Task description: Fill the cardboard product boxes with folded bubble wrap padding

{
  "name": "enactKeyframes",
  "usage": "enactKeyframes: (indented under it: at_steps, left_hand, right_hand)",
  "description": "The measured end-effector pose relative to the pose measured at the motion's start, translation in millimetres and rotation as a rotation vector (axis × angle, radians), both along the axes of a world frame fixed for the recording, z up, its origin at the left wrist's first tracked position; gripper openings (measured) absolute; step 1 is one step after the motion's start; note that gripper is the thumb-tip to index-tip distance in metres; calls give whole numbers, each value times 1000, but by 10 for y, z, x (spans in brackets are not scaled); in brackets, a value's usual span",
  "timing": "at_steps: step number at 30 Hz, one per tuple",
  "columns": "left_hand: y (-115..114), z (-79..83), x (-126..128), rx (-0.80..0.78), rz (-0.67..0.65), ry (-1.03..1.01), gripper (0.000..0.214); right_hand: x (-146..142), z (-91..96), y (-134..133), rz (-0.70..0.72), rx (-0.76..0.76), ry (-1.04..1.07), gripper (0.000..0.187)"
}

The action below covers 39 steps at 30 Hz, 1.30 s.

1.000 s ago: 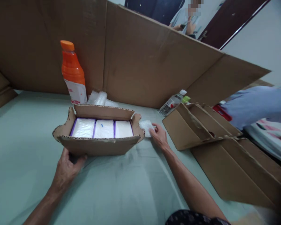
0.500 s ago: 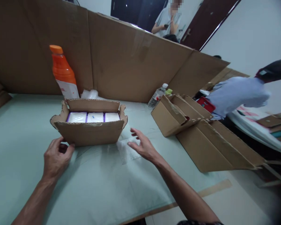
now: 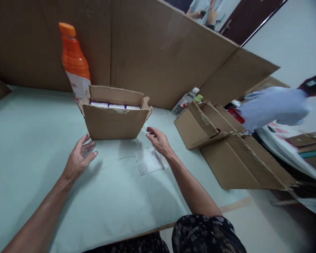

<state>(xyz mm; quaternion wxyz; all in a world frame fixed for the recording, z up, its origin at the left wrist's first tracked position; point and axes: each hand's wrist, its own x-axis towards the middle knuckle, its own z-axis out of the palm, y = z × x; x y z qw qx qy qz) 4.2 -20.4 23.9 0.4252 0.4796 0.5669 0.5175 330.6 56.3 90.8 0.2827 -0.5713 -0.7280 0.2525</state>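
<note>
An open-topped cardboard box [image 3: 114,123] stands on the pale green table [image 3: 116,207], with a row of three white, purple-edged packs [image 3: 117,106] inside it. My left hand [image 3: 79,158] is near the box's lower left corner, fingers apart, holding nothing. Off the lower right side of the box is my right hand [image 3: 159,140], its fingers loosely spread and nothing in them. A clear bubble-wrap bag [image 3: 151,161] lies flat on the table, partly beneath my right wrist.
An orange bottle [image 3: 75,61] stands behind the box, against a tall cardboard wall [image 3: 147,56]. To the right are a clear water bottle [image 3: 185,102] and more open cardboard boxes [image 3: 234,165]. Beyond them a person in light blue [image 3: 276,109] bends over another table.
The box has moved away from me towards the orange bottle. My left hand has come off its lower corner and opened. More of the bubble-wrap bag shows, and the view has tilted down.
</note>
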Motion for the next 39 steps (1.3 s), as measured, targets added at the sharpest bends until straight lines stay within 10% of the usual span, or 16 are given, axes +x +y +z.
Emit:
enactKeyframes:
  at_steps: [7, 12, 19, 23, 32, 39]
  left_hand:
    - [-257, 168, 187, 31, 44, 513, 51]
    - [-278, 383, 934, 177, -320, 817, 41]
    - [-127, 274, 1734, 72, -342, 899, 35]
    - [-320, 289, 1465, -5, -375, 834, 45]
    - [-510, 448, -50, -85, -182, 880, 51]
    - [-810, 438, 140, 420, -31, 1098, 38]
  right_hand:
    - [668, -322, -872, -128, 116, -449, 44]
    - [770, -559, -848, -163, 146, -401, 25]
    - [785, -548, -926, -130, 212, -166, 25]
    - [876, -380, -1046, -191, 197, -5, 30]
    - [450, -395, -1270, -63, 21, 26, 21]
    - [-19, -275, -1282, 93, 313, -162, 27]
